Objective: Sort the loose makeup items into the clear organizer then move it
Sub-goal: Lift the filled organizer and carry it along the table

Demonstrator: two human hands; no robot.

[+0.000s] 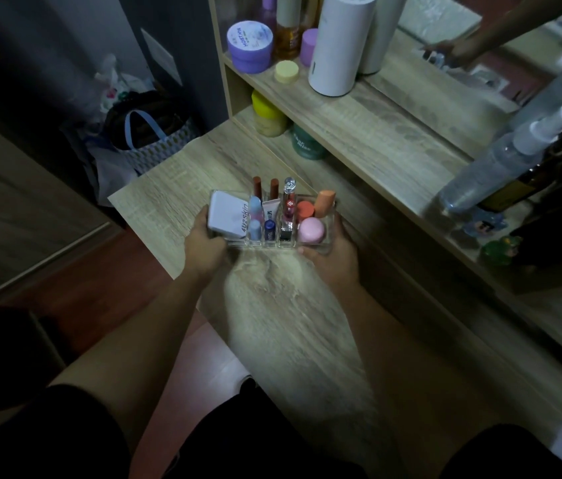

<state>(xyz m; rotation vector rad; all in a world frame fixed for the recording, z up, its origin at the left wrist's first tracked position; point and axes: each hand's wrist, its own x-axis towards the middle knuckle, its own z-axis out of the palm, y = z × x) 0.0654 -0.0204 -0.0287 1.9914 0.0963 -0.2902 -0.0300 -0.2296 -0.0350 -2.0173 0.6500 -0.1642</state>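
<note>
The clear organizer (324,248) sits at the far left part of the wooden dressing table (293,323), gripped at both ends. My left hand (203,248) holds its left end, next to a white compact (227,216). My right hand (336,257) holds its right end. Inside stand two brown lipsticks (265,186), pale blue tubes (255,216), a white tube (270,209), a blue-capped item (269,229), a red gloss bottle (289,202), orange sponges (314,205) and a pink puff (311,230).
A shelf unit behind holds a purple jar (250,44), a tall white cylinder (338,43), a yellow jar (267,115) and a green jar (307,143). Clear spray bottles (500,164) stand at the right by a mirror. A patterned bag (155,136) sits on the floor at the left.
</note>
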